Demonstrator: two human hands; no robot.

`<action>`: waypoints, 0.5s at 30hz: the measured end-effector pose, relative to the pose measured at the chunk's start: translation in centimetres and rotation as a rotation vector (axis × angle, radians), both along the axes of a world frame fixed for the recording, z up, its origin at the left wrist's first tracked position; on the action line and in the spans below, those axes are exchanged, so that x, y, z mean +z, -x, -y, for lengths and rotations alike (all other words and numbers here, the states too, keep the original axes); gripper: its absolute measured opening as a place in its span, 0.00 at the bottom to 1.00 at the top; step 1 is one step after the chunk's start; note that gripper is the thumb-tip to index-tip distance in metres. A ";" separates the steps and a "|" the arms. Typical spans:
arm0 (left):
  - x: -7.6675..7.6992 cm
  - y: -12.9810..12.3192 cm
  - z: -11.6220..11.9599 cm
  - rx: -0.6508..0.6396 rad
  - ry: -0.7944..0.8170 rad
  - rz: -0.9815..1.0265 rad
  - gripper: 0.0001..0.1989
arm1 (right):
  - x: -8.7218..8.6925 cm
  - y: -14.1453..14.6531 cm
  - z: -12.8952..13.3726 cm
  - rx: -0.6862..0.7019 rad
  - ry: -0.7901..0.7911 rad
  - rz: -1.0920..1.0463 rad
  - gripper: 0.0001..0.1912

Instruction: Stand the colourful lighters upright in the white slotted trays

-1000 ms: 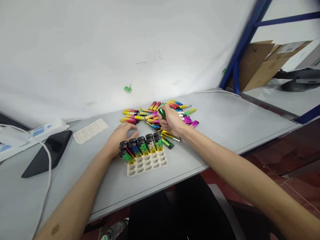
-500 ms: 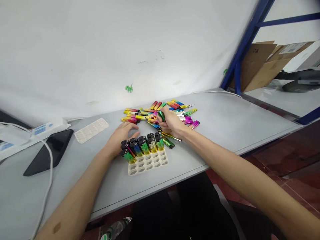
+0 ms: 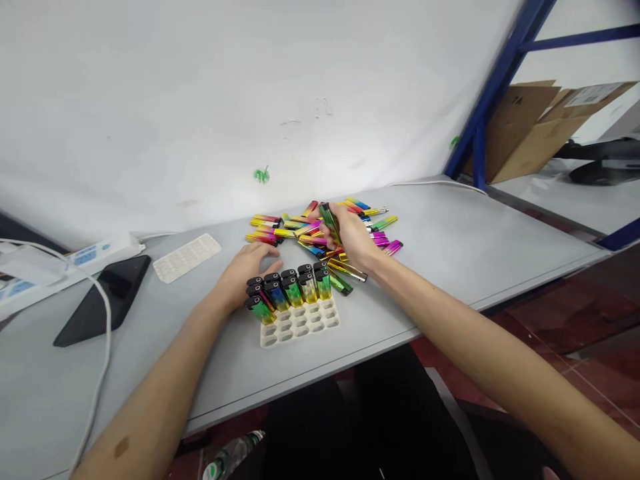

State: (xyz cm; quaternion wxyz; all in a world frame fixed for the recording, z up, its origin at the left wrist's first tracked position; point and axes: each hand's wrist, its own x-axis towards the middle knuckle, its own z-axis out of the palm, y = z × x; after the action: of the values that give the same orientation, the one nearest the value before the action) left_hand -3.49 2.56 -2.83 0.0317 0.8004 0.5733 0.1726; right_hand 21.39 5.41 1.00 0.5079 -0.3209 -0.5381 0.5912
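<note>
My right hand (image 3: 349, 233) is closed round a green lighter (image 3: 331, 223), raised just over a loose pile of colourful lighters (image 3: 313, 238). On the table, my left hand (image 3: 251, 270) rests with fingers apart, holding nothing, behind the left end of a white tray. That tray (image 3: 301, 326) has rows of oval holes. Several black-topped lighters (image 3: 293, 291) stand upright in its back rows, and one more green lighter (image 3: 261, 310) stands at the left of the following row. The front holes of the tray show bare.
A second white tray (image 3: 187, 258) lies at the left, beside a black phone (image 3: 105, 300), a power strip (image 3: 107, 249) and a white cable (image 3: 107, 333). Cardboard boxes (image 3: 533, 137) sit behind a blue frame (image 3: 479, 127). A plastic bottle (image 3: 233, 457) is below the table edge.
My right hand has lifted slightly off the pile, and the green lighter in it now shows along its length. My left hand has stayed in place; the whole view has shifted slightly.
</note>
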 end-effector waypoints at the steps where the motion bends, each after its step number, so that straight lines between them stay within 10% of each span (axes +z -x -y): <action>1: 0.0 0.0 0.0 0.001 0.000 0.001 0.19 | 0.0 -0.1 -0.1 -0.014 -0.058 0.019 0.18; 9: 0.2 -0.3 0.2 0.005 0.012 0.007 0.17 | 2.6 -2.1 1.7 -0.292 -0.504 0.365 0.12; 15: 0.8 -0.8 0.7 -0.026 0.033 0.059 0.17 | 6.6 -2.7 8.7 -0.134 -0.512 0.373 0.11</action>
State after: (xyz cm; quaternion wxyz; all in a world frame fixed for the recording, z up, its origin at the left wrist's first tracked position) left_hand -2.70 1.90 -2.02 0.0641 0.8017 0.5643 0.1862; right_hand 24.12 -3.29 7.61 0.5025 -0.3202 -0.7308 0.3332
